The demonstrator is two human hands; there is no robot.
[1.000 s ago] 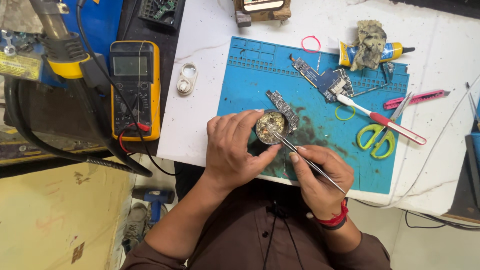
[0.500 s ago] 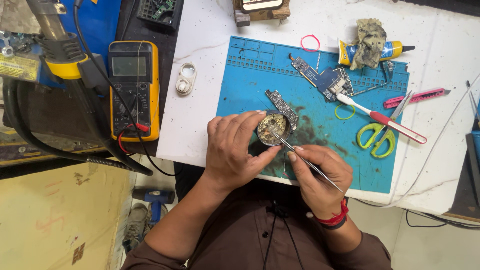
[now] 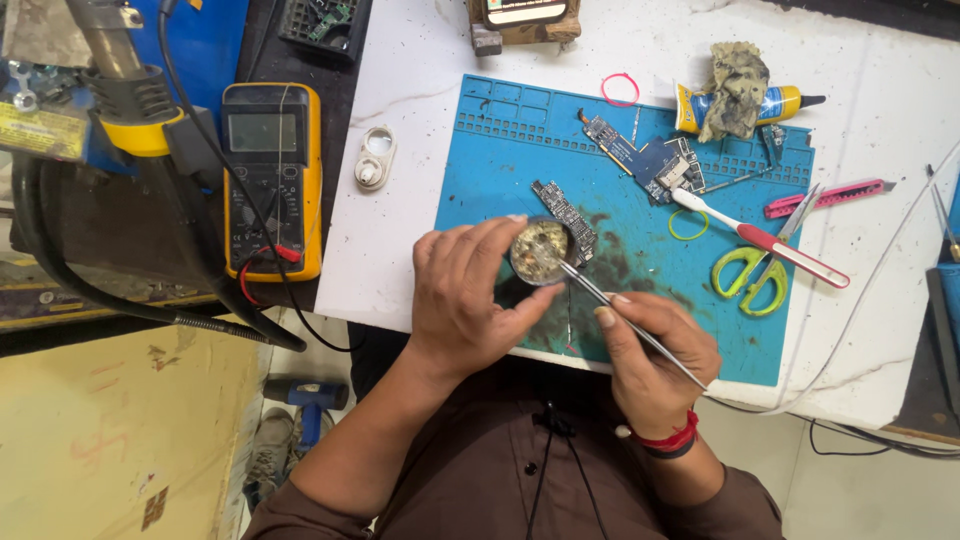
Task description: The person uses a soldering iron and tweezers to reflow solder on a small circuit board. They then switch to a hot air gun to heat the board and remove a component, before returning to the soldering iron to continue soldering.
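not much here: a yellow and black multimeter (image 3: 271, 178) sits left of the white table with a blank grey rectangular screen. a yellow glue tube (image 3: 745, 103) lies at the blue mat's top edge, half under a rag, and a lit screen (image 3: 525, 10) peeks in at the top.
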